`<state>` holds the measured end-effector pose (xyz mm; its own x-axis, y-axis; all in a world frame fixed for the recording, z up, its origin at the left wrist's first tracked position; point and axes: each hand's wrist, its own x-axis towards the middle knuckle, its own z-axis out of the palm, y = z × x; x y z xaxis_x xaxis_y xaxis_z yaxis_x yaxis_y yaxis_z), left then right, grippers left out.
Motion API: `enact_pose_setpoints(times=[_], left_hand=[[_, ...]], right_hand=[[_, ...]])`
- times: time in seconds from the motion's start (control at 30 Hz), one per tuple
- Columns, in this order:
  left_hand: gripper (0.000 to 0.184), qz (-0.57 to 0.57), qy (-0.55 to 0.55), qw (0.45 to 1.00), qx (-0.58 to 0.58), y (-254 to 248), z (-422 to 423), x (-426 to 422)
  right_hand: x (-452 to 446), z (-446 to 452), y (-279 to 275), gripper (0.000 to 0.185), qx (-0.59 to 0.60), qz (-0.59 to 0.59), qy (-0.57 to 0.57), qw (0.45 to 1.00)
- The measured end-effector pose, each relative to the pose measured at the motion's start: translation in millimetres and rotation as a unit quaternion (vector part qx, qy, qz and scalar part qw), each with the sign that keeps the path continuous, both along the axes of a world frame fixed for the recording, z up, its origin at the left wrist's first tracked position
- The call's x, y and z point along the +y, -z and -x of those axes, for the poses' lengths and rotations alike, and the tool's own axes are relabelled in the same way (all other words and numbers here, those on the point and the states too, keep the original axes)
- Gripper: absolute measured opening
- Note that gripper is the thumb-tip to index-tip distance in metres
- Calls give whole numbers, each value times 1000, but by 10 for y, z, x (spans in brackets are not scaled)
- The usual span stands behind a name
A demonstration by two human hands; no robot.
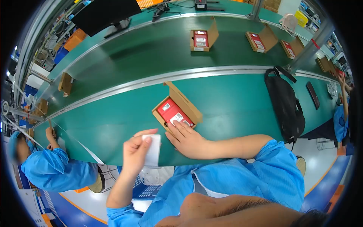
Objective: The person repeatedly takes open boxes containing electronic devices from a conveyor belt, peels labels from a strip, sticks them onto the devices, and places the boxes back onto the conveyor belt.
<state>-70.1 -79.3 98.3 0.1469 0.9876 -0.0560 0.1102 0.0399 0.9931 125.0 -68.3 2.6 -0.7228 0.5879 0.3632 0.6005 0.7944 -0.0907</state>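
An open cardboard box (pixel 185 105) lies tilted on the green bench in front of me, its lid folded up on the right side. Inside it sits a red packet (pixel 169 109) with white labels. My right hand (pixel 191 143) rests on the packet's near end, its fingers stretched out and holding nothing. To the left of the box, my left hand (pixel 135 151) pinches a small white sheet or leaflet (pixel 152 152) between thumb and fingers near the bench edge. Whether it is one sheet or a folded stack, I cannot tell.
Several open cartons with red packets, including one carton (pixel 200 48), stand on the far green belt (pixel 151 49) behind a metal rail. A black bag (pixel 285 108) and dark phone-like object (pixel 313 94) lie right. A blue basket (pixel 145 191) is below. Co-workers sit at both sides.
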Motion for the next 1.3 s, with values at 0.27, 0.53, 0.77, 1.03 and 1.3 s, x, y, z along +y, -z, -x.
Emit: enact_pose_setpoints(times=[0.27, 0.53, 0.77, 1.03, 1.3], left_hand=[[7, -241, -23, 967, 80, 488, -666, -198], [12, -355, 14, 930, 96, 503, -664, -169], [12, -306, 33, 951, 32, 586, -616, -193], [15, -317, 13, 948, 24, 707, -631, -188], [17, -164, 11, 986, -23, 810, -416, -197]], right_hand=[[-314, -550, -420, 40, 394, 304, 32, 867], [-228, -509, -433, 16, 430, 320, -2, 844], [-219, -505, -436, 11, 445, 318, 8, 837], [-221, -504, -412, 13, 435, 282, 20, 855], [-347, -458, -535, 10, 365, 45, -165, 915]])
